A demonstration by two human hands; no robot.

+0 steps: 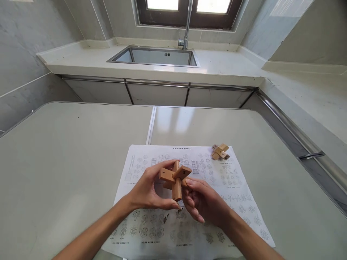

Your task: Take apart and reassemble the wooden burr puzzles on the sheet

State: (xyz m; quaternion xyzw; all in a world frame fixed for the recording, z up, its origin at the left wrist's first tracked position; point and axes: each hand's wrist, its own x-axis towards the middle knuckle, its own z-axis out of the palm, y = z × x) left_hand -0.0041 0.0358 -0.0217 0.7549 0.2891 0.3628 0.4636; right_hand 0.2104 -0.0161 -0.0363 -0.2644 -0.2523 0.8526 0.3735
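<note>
Between my two hands is a wooden burr puzzle (176, 177), its interlocked bars crossing in three directions, with the digits 1 and 2 on two bar ends. My left hand (151, 186) curls around its left side, fingers at the top of the upright bar and thumb by its lower end. On the right, my right hand (204, 200) pinches a bar end between thumb and fingers. Under both hands lies a printed sheet (162, 231) covered with small line diagrams. A second, smaller wooden puzzle (220, 152) with numbered ends rests on the sheet's upper right corner.
The sheet lies on a pale table (67, 162) with a white seam (151, 126) running away from me. Beyond its far edge is a counter (217, 68) with a recessed sink (159, 56) and a tall faucet (185, 36). Another counter (311, 94) borders the right side.
</note>
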